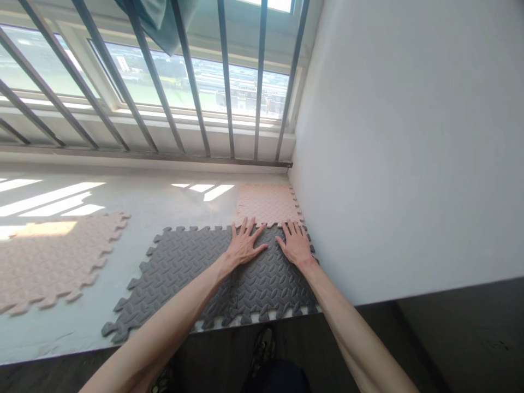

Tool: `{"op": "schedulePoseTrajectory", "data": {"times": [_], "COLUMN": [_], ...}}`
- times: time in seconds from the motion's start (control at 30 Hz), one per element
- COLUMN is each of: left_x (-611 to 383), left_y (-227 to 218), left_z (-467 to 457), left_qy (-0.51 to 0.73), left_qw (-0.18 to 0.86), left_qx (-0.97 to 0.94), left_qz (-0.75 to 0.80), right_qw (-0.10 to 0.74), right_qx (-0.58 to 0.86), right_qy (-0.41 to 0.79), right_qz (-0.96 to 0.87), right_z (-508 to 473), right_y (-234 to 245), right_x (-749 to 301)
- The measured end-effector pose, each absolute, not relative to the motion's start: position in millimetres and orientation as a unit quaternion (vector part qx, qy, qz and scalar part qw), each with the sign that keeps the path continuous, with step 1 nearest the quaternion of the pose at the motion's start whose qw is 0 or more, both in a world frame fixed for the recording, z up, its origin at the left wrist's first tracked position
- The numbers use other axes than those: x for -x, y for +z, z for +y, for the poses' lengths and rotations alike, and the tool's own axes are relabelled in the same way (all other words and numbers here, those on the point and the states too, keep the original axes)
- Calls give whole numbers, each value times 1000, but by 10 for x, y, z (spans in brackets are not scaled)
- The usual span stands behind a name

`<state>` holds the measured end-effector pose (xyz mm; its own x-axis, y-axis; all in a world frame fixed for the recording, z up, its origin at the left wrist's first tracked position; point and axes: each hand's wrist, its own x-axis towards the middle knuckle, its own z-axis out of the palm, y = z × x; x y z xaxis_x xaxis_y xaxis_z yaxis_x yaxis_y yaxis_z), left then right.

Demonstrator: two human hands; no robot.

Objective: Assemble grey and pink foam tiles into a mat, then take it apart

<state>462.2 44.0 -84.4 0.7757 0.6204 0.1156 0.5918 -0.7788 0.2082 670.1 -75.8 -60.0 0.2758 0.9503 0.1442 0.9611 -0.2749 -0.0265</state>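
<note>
Gray foam mat [180, 267] beneath left hand [244, 245], right hand [296, 244].

**What my feed can't show me: the join under the fingers**
The left hand [244, 245] and right hand [295, 244] lie flat over the grey foam mat tiles [270, 278], hiding part of their surface. The fingertips [247, 225] cover the join with the peach foam tile [266, 204], so I can't tell from here whether the teeth are locked. A second peach foam tile [53, 262] runs off the left edge of my frame. A teal curtain [153, 22] is cut off at the top, and a dark shoe [262, 349] is clipped at the bottom. Beyond the window bars [225, 82], the buildings [241, 95] are too small to make out.
</note>
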Motion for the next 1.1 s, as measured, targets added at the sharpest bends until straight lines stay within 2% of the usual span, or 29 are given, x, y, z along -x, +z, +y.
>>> {"op": "schedulePoseTrajectory", "data": {"times": [0.4,0.63,1.1], "left_x": [-4749,-4733,-4608], "left_y": [-945,-966,-1050], "left_z": [391,342,244], "left_qy": [134,133,177], "left_qw": [74,67,59], "left_qx": [-933,-935,-895], "left_qz": [326,322,405], "right_qw": [71,113,120], "right_qx": [792,739,756], "right_qy": [-21,5,22], "right_qz": [-606,-664,-643], "right_z": [-703,-562,-409], "right_y": [-718,-739,-714], "right_x": [-6555,-6282,-5991]}}
